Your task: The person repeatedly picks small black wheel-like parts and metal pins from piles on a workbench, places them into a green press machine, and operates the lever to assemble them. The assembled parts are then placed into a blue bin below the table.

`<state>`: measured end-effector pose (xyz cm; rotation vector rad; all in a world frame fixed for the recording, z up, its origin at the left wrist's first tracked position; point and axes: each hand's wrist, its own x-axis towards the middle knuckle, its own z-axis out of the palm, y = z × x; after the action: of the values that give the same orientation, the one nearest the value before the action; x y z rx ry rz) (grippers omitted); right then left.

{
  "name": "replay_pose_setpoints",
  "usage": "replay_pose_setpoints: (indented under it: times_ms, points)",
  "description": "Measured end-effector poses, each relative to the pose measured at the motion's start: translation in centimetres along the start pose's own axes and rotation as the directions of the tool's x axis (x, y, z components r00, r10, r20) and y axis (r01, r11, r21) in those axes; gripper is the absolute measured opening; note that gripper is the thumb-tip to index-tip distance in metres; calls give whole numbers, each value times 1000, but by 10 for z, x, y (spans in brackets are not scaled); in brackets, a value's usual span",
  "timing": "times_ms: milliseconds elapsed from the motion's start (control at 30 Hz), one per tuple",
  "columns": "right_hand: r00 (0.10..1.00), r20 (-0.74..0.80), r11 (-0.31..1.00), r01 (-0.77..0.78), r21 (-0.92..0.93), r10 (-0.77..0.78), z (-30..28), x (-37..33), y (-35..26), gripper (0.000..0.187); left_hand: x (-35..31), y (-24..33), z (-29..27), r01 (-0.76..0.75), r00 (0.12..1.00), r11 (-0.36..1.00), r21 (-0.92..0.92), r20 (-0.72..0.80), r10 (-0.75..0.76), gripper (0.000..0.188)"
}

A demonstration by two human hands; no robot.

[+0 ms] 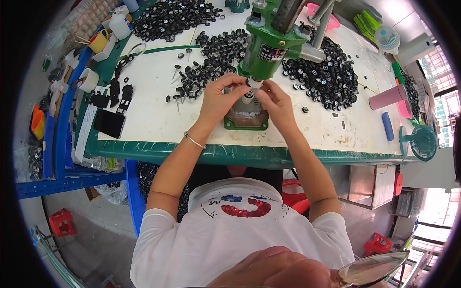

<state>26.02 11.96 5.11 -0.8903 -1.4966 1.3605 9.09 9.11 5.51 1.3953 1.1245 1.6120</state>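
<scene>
At the middle of the bench stands a green hand press (269, 53) on a green base. Under its ram, my left hand (222, 96) pinches what looks like a small black wheel (248, 82), mostly covered by the fingertips. My right hand (277, 104) is closed too, its thumb and fingers bent together beside the ram; what they hold, if anything, is hidden. Between and below the hands, a round black-and-white piece (248, 95) sits on the press's lower post. Left of the press lie loose black wheels with metal pins (211, 67).
Heaps of black wheels lie right of the press (326, 77) and at the back left (173, 19). A phone (109, 124) rests at the left. On the right are a pink cylinder (386, 97), a blue case (387, 126) and a green fan (423, 142). The table edge (230, 154) is green.
</scene>
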Motion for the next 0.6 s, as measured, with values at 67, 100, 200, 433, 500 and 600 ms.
replay_pose_setpoints:
  times_ms: [67, 100, 200, 433, 500, 600]
  points:
    - [999, -41, 999, -16, -42, 14, -15, 6, -6, 30, 2, -6, 2, -20, 999, 1000, -12, 26, 21, 12]
    - [998, -62, 998, -25, -64, 21, -25, 11, -11, 30, 3, -8, 2, -31, 999, 999, -19, 39, 31, 12]
    - [984, -164, 998, 65, 7, -62, -54, 29, -37, 29, 9, -10, 5, -28, 995, 997, -71, 95, 35, 11]
    - [974, 6, 941, 217, 261, -226, -78, 99, -145, 54, 7, -20, 4, -40, 989, 980, -196, 133, 67, 11]
    - [957, -257, 967, 181, 180, -132, -20, 115, -204, 28, 5, -20, 2, -4, 994, 981, -194, 106, 25, 11]
    - [958, 11, 853, 250, 458, -287, -37, 141, -236, 21, 9, -9, 12, 28, 992, 970, -240, 128, 3, 11]
